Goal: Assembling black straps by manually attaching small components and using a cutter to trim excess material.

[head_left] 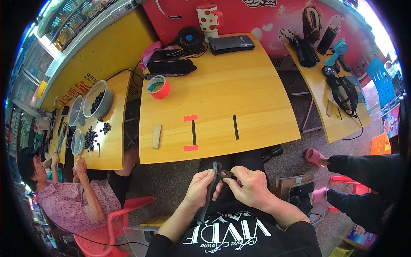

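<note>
Below the table's near edge, over my lap, my left hand is closed round a long, dark, flexible strap. Its rounded upper end sticks up past my thumb, and the rest hangs toward my shirt. Close on the right, my right hand pinches a small, thin dark piece against the strap's upper part; whether the two are joined I cannot tell. On the table lie a black strip with red tape at both ends, another black strip and a flat beige piece.
A red tape roll, black gloves, a fan, a spotted tumbler and a black case stand farther back. At left a seated person works beside tubs of small black parts. Someone stands at right.
</note>
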The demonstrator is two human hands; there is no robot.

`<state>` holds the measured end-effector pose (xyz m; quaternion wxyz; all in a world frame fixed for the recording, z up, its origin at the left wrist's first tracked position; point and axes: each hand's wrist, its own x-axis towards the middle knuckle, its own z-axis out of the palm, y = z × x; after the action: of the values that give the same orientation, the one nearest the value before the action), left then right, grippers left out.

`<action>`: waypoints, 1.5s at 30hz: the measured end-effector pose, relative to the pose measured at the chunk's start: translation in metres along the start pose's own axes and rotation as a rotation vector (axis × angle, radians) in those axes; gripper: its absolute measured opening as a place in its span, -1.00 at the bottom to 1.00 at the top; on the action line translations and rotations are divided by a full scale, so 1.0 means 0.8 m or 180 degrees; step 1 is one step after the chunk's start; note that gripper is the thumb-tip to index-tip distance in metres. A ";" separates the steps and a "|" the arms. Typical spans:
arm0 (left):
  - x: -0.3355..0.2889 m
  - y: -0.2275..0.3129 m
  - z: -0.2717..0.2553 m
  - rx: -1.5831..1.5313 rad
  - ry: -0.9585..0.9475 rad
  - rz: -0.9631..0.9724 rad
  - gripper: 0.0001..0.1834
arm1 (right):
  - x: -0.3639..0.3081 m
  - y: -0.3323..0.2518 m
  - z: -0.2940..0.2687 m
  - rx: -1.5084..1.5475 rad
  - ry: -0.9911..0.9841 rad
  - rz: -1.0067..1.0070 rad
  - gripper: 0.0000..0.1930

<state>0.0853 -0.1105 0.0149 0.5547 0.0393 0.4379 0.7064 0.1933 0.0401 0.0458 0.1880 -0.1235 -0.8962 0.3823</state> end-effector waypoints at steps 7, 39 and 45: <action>-0.001 -0.002 0.000 0.0050 0.0024 0.0012 -0.64 | 0.001 0.000 0.000 0.0010 -0.0109 0.0002 -0.80; -0.010 -0.002 0.009 0.1163 0.0045 0.0272 -0.78 | 0.049 0.083 -0.039 0.1780 0.0041 0.1215 -0.89; -0.013 -0.004 0.011 0.0765 0.0115 0.0091 -0.74 | 0.011 0.047 -0.010 0.1813 -0.0113 0.0847 -0.84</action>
<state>0.0962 -0.1141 0.0224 0.5278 0.0990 0.5288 0.6573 0.1917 0.0741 0.0259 0.1477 -0.1754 -0.7322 0.6414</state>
